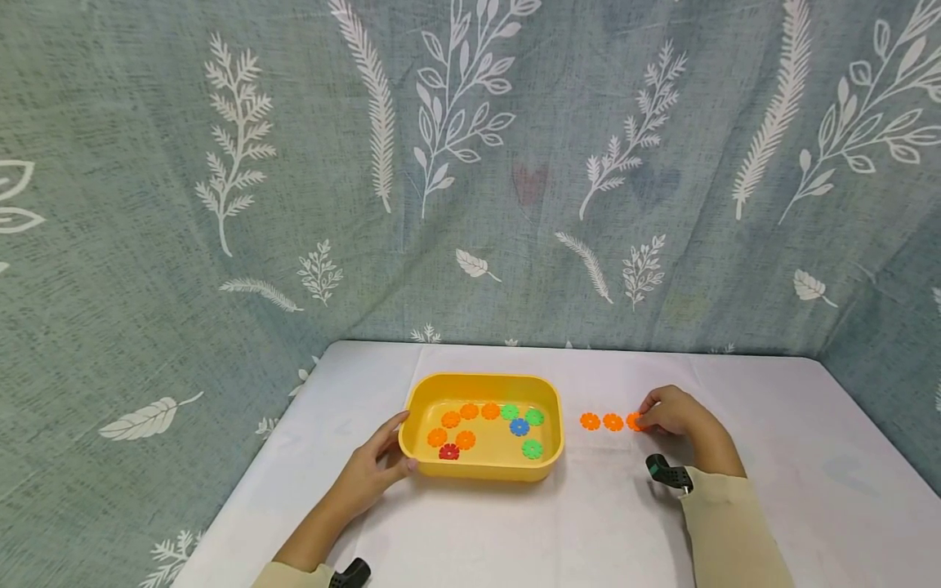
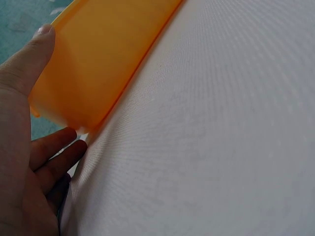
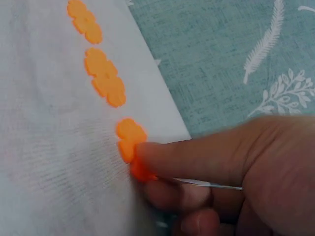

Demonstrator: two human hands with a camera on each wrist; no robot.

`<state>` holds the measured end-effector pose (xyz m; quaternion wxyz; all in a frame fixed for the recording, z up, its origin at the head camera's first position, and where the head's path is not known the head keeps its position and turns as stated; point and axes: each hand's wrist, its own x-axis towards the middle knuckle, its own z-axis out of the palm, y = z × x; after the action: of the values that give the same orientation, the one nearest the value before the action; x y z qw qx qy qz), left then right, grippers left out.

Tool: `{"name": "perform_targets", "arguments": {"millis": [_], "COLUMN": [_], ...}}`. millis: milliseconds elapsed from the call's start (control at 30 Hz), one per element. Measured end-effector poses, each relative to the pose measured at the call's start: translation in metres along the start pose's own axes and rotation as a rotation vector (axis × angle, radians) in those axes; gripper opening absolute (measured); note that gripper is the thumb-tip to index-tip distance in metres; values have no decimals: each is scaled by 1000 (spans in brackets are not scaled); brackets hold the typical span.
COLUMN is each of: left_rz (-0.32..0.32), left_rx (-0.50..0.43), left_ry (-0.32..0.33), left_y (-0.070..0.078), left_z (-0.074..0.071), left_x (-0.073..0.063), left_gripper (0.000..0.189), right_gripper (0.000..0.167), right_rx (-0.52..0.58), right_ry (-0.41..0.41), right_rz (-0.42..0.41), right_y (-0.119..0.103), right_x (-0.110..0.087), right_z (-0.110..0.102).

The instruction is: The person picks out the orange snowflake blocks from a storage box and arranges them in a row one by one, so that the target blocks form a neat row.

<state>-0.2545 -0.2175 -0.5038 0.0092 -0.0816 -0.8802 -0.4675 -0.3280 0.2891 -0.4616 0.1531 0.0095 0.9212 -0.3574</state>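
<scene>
We see the left hand (image 1: 371, 472) hold the yellow tray (image 1: 478, 472) at nine o'clock. At three o'clock from this tray lie two orange flowers (image 1: 590, 421), and beyond them the right hand (image 1: 676, 412) pinches a third flower (image 1: 633, 421).

The tabletop (image 1: 529, 535) is white and cloth-covered, with a straight back edge and rounded back corners. A yellow tray (image 1: 481, 473) rests nearer the back left corner, long sides roughly parallel to the back edge. Towards the right edge, two orange flower-shaped discs (image 1: 590, 421) (image 1: 613, 422) lie flat; fingers (image 3: 187, 160) pinch a third disc (image 3: 131, 137), its contact with the tabletop unclear.
</scene>
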Motion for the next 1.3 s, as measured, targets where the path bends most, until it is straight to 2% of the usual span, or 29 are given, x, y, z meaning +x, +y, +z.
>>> {"name": "perform_targets", "arguments": {"millis": [367, 833, 1000, 1300], "left_rz": [-8, -38, -38, 13], "left_rx": [-21, 11, 19, -4], "left_ry": [-8, -10, -10, -13], "left_y": [2, 1, 1, -1], "left_z": [0, 1, -2, -1], "left_x": [0, 1, -1, 0], "left_gripper": [79, 79, 79, 80], "right_gripper": [14, 12, 14, 22], "right_rx": [-14, -29, -10, 52], "right_ry": [20, 18, 44, 88], "right_rz": [46, 44, 17, -82], "right_y": [2, 1, -5, -26], "right_x": [2, 2, -2, -11], "right_z": [1, 1, -2, -11]}}
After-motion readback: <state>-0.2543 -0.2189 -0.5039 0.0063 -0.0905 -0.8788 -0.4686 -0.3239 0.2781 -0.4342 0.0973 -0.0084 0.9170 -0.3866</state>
